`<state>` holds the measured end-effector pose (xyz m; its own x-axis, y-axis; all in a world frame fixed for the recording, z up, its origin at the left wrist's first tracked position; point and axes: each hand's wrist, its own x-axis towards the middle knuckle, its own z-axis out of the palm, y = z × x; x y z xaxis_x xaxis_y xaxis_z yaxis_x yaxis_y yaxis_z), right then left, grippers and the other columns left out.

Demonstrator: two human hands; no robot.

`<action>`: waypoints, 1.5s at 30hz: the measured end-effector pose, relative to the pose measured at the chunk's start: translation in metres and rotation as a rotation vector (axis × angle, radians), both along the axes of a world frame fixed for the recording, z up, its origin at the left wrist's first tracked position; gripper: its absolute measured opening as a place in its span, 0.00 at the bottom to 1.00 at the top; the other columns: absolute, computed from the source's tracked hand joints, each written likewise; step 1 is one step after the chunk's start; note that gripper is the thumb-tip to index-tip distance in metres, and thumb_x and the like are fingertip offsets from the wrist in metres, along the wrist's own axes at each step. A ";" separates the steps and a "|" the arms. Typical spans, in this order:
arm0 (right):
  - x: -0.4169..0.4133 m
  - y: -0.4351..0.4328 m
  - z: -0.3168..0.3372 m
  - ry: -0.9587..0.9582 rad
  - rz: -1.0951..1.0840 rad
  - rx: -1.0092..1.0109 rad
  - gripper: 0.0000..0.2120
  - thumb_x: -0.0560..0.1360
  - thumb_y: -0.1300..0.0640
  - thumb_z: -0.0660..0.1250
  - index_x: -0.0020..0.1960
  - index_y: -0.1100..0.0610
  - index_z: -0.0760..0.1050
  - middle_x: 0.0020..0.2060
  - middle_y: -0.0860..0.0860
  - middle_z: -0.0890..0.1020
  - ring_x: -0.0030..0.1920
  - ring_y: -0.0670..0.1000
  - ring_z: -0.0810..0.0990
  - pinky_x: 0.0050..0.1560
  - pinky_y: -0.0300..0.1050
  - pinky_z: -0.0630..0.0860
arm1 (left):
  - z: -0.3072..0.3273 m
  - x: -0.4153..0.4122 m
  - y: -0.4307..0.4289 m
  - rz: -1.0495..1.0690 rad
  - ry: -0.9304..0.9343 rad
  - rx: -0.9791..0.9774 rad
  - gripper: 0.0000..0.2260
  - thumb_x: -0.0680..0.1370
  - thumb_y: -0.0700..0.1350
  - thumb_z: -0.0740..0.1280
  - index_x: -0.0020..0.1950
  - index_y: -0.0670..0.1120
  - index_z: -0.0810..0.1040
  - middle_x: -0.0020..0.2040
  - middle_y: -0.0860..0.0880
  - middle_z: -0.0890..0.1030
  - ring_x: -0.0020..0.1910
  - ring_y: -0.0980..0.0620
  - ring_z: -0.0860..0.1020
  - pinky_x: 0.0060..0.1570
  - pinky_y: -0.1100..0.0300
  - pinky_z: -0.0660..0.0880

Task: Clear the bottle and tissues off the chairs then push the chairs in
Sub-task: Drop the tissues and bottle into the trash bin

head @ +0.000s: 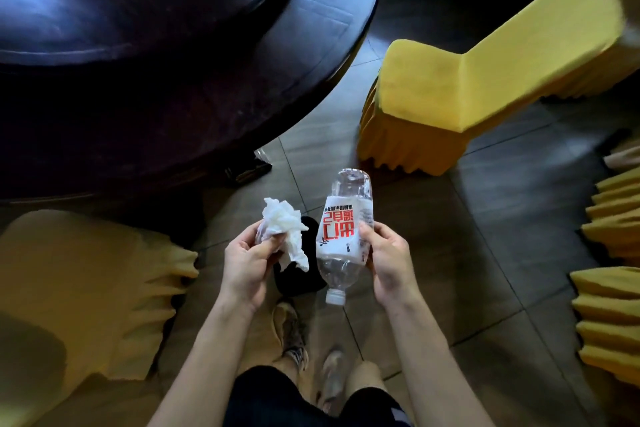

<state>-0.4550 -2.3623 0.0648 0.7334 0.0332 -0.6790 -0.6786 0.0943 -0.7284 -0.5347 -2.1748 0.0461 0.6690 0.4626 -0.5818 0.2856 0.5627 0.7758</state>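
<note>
Standing betw. chairs, I grip a clear plastic bottle [346,236] in my right hand [388,260], fingers closed round its labelled middle, white cap pointing down toward me; can't tell if any liquid's inside. My left hand [247,263] pinches a crumpled white tissue [285,229], thumb and fingers shut on it. Dark round table [173,97] w/ raised centre disc sits upper left; yellow-covered chair [467,80] stands apart from its edge at right, open tiled floor [485,218] between. Another chair [79,288] lies near left.
</note>
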 end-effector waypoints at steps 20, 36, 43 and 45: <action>0.087 0.015 -0.351 0.242 0.375 -0.182 0.07 0.80 0.65 0.68 0.56 0.66 0.82 0.51 0.65 0.87 0.56 0.67 0.85 0.60 0.64 0.81 | -0.383 0.051 -0.021 0.204 0.573 0.108 0.09 0.72 0.33 0.75 0.47 0.45 0.83 0.42 0.48 0.84 0.41 0.49 0.80 0.46 0.55 0.77; 0.065 0.057 -0.424 0.349 0.495 -0.194 0.11 0.83 0.64 0.64 0.64 0.65 0.77 0.49 0.59 0.82 0.39 0.48 0.79 0.41 0.38 0.76 | -0.475 0.042 0.005 0.010 0.656 0.242 0.14 0.70 0.44 0.77 0.55 0.49 0.82 0.49 0.49 0.85 0.47 0.51 0.83 0.42 0.61 0.76; 0.059 0.027 -0.424 0.324 0.540 -0.262 0.07 0.82 0.63 0.65 0.55 0.59 0.82 0.42 0.54 0.85 0.38 0.48 0.79 0.40 0.39 0.76 | -0.487 0.062 -0.002 -0.160 0.667 0.222 0.23 0.71 0.45 0.78 0.65 0.49 0.79 0.59 0.49 0.83 0.51 0.54 0.80 0.32 0.76 0.70; 0.059 0.019 -0.427 0.311 0.535 -0.269 0.07 0.82 0.62 0.66 0.54 0.57 0.83 0.41 0.53 0.86 0.38 0.48 0.81 0.42 0.41 0.78 | -0.486 0.065 -0.002 -0.200 0.673 0.182 0.31 0.71 0.48 0.79 0.73 0.47 0.73 0.68 0.46 0.79 0.60 0.51 0.79 0.40 0.73 0.72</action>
